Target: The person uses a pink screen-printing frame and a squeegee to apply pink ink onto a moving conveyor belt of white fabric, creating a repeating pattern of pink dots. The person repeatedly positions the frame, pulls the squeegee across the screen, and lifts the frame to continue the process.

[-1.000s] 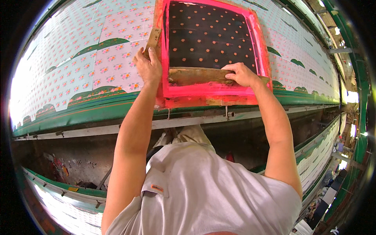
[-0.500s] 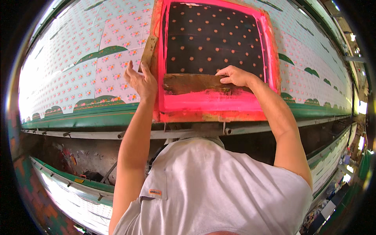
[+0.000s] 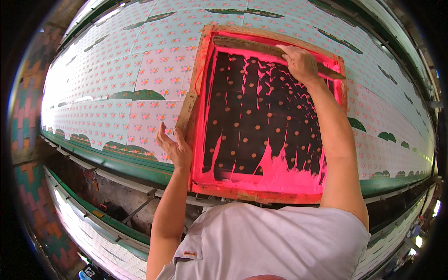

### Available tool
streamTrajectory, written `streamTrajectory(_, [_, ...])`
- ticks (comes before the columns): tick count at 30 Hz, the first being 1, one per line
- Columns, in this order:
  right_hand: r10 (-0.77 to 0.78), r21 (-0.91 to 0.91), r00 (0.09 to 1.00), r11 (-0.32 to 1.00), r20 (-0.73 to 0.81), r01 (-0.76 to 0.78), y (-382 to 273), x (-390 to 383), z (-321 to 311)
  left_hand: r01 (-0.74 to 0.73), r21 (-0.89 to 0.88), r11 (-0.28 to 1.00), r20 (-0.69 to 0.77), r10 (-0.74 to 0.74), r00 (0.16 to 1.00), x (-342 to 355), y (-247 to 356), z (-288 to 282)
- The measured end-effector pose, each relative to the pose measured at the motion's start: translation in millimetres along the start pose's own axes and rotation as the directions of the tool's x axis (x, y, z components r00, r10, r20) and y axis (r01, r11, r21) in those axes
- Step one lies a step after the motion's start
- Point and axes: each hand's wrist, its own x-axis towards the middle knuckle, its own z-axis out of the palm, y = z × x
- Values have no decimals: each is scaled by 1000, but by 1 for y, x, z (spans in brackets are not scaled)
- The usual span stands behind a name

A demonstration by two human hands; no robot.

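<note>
A wooden screen-printing frame [image 3: 276, 198] coated with bright pink ink lies in front of me, its dark mesh [image 3: 275, 123] patterned with pale dots. Near its far end, my right hand [image 3: 301, 64] grips a wooden squeegee [image 3: 249, 47] that lies slantwise across the mesh. Pink ink [image 3: 275, 170] is pooled at the near end, with streaks and drips on the mesh. My left hand [image 3: 175, 148] is beside the frame's left edge, fingers spread. Its thumb is against the lower end of a wooden strip [image 3: 186, 112] attached to that edge.
Floral printed sheets [image 3: 156, 74] in pale pink and pale blue cover the long table around the frame. Green table surface [image 3: 140, 170] shows along the near edge, with a metal rail [image 3: 112, 179] below it. Another long table [image 3: 88, 214] stands behind me at lower left.
My right hand has pushed the squeegee from the near end to the far end of the frame. Pink streaks now mark the mesh. My left hand stays by the left edge; the view has shifted.
</note>
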Motion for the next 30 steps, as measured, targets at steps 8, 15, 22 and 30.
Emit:
streamTrajectory(8, [-55, -88, 992, 995, -115, 45, 33, 33, 41, 13, 16, 1000, 57, -14, 998, 2, 2, 1])
streamTrajectory(15, [218, -138, 936, 973, 276, -186, 33, 55, 29, 25, -1, 1000, 79, -25, 997, 3, 8, 3])
streamTrajectory(22, [178, -92, 850, 984, 495, -153, 3, 42, -10, -5, -21, 1000, 75, 6, 997, 7, 10, 2])
streamTrajectory(30, [170, -63, 834, 985, 525, -161, -83, -60, -43, -121, -77, 990, 15, 123, 992, 4, 5, 0])
